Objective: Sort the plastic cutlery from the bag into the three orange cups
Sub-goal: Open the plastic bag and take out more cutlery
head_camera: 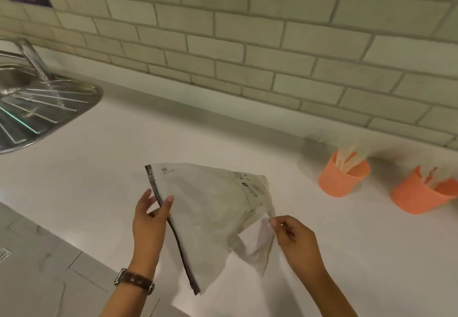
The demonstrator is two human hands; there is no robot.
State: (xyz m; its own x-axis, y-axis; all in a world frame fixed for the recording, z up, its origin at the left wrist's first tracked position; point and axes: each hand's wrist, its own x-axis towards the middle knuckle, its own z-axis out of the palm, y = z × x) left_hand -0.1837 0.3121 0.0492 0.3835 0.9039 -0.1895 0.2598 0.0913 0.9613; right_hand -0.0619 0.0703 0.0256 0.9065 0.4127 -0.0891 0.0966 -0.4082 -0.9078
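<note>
A clear zip bag (pixel 213 215) with a dark zipper strip hangs above the white counter, looking flat, with no cutlery visible inside. My left hand (pixel 150 220) pinches the zipper edge of the bag between thumb and fingers. My right hand (pixel 293 236) pinches the bag's bottom corner. At the right stand two orange cups: one (pixel 343 176) holds several pale plastic cutlery pieces, and the other (pixel 421 192) at the frame edge also holds pale pieces. A third cup is not in view.
The white counter (pixel 124 158) runs to a tiled wall (pixel 247 44) behind. A steel sink with a drainer (pixel 37 108) and tap sits at the far left. The counter's front edge drops to a grey floor (pixel 37 267) at the lower left.
</note>
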